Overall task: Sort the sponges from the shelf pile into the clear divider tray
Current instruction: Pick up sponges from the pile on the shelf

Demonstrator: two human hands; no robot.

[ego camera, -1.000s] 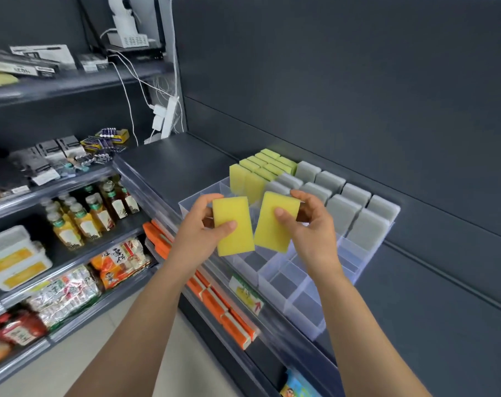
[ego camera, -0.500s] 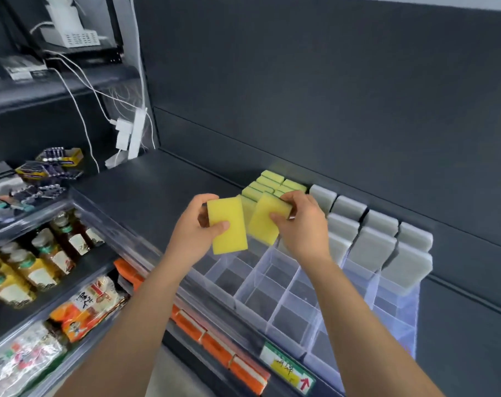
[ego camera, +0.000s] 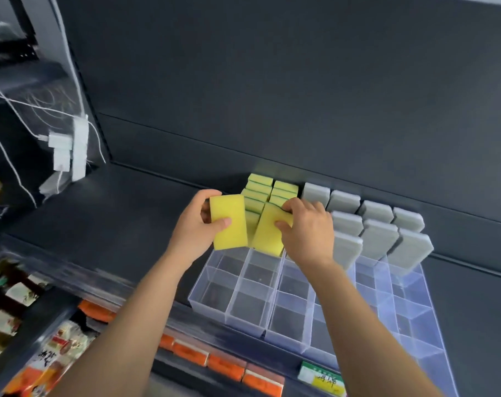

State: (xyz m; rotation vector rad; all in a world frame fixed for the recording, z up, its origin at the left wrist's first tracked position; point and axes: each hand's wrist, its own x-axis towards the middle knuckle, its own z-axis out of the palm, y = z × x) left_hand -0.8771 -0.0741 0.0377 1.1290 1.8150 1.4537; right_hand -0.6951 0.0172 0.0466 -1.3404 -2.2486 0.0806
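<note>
Left hand (ego camera: pixel 196 230) and right hand (ego camera: pixel 306 229) each pinch a yellow sponge (ego camera: pixel 228 222) over the divider tray (ego camera: pixel 243 296); best lowered upright behind the filled yellow rows.

The fingers of the left hand (ego camera: pixel 199 224) lay mostly behind the left yellow sponge (ego camera: pixel 229 222), with only the thumb and a few fingertips showing. The right hand (ego camera: pixel 306 233) covered the far right corner of the right yellow sponge (ego camera: pixel 268 234). Whether that sponge's near end touched the clear divider tray (ego camera: pixel 243 296) could not be told. Both held sponges masked the near ends of the yellow-green sponge rows (ego camera: pixel 259 193), and the right hand hid part of the grey sponges (ego camera: pixel 378 233). The tray's near right corner ran off the bottom edge. Print on the price label (ego camera: pixel 322 378) was too smeared to read. Bottles (ego camera: pixel 14 296), packets (ego camera: pixel 57 356) and white plugs (ego camera: pixel 71 150) at the left were blurred.
</note>
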